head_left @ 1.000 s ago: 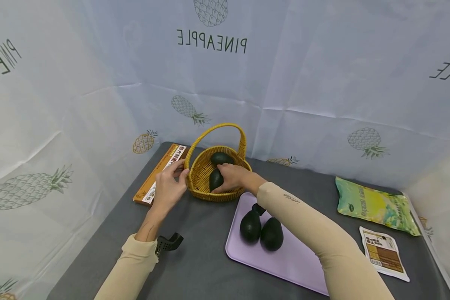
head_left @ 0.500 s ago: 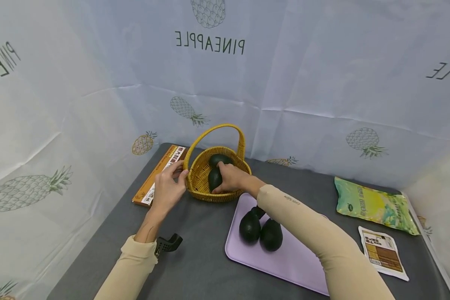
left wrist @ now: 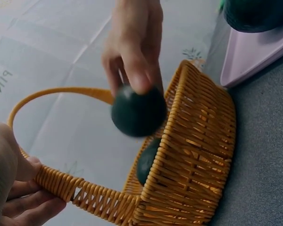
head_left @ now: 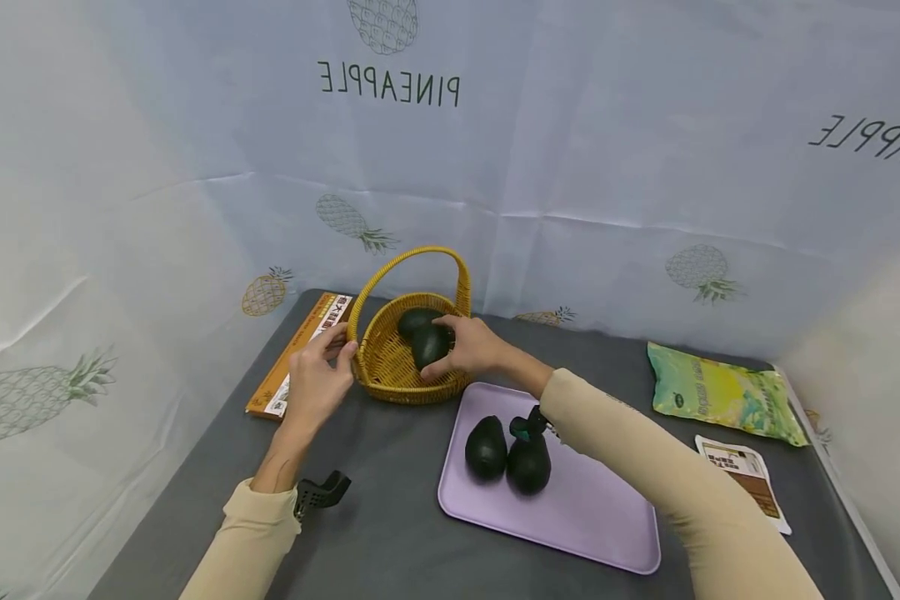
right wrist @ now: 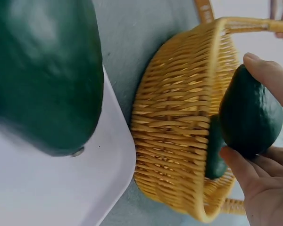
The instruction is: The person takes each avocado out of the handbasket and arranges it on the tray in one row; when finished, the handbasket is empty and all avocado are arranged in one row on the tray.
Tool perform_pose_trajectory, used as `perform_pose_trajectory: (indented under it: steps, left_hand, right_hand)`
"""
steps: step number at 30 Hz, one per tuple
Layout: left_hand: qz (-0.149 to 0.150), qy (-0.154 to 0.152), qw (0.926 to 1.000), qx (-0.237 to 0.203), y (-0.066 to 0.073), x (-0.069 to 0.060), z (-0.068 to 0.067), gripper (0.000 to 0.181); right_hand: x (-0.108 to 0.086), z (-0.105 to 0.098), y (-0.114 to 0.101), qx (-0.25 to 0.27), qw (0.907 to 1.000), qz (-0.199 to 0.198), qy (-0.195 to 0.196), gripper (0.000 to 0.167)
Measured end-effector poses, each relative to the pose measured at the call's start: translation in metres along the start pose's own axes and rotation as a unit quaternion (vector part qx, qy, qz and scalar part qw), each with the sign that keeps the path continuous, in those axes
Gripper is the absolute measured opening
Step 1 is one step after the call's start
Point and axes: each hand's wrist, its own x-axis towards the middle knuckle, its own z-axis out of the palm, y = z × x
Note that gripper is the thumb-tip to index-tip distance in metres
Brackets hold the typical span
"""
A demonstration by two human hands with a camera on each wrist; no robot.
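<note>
A yellow wicker basket (head_left: 412,390) with a tall arched handle stands at the back of the table. My left hand (head_left: 317,383) pinches the lower left end of that handle. Over the basket's opening, my right hand (head_left: 476,346) grips a dark green avocado (right wrist: 251,113) between thumb and fingers. In the left wrist view the held avocado (left wrist: 139,112) is level with the rim, above a second avocado (left wrist: 148,161) inside the basket. Two more avocados, one left (head_left: 486,450) and one right (head_left: 528,465), lie side by side on a lilac tray (head_left: 585,521).
An orange and white box (head_left: 300,354) lies left of the basket, behind my left hand. On the right side are a green and yellow packet (head_left: 723,393) and a white and brown pouch (head_left: 746,479). A pineapple-print cloth (head_left: 570,167) hangs behind the table.
My right hand has raised the avocado from the basket's bottom to about rim height. The left hand keeps its hold on the handle. The head view has turned slightly right.
</note>
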Motion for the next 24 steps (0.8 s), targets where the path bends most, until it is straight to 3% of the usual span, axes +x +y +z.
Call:
perform_pose_trajectory:
  steps: [5, 12, 19, 24]
  left_hand:
    - [-0.002, 0.007, 1.0, 0.0, -0.003, 0.0, -0.002, 0.032]
    - [0.0, 0.015, 0.9999, -0.003, -0.007, -0.002, -0.003, 0.031]
    - [0.0, 0.008, 1.0, -0.006, -0.005, -0.003, 0.0, 0.03]
    - [0.003, 0.004, 1.0, -0.008, -0.003, 0.0, 0.0, 0.03]
  right_hand:
    - [-0.035, -0.017, 0.005, 0.092, 0.9956, 0.0, 0.019, 0.098]
    - [-0.113, -0.03, 0.03, 0.187, 0.9817, 0.022, 0.028, 0.092]
    - [-0.191, -0.023, 0.065, 0.241, 0.9685, 0.027, 0.056, 0.087]
    - [-0.23, -0.011, 0.089, 0.261, 0.9628, 0.025, 0.066, 0.086]
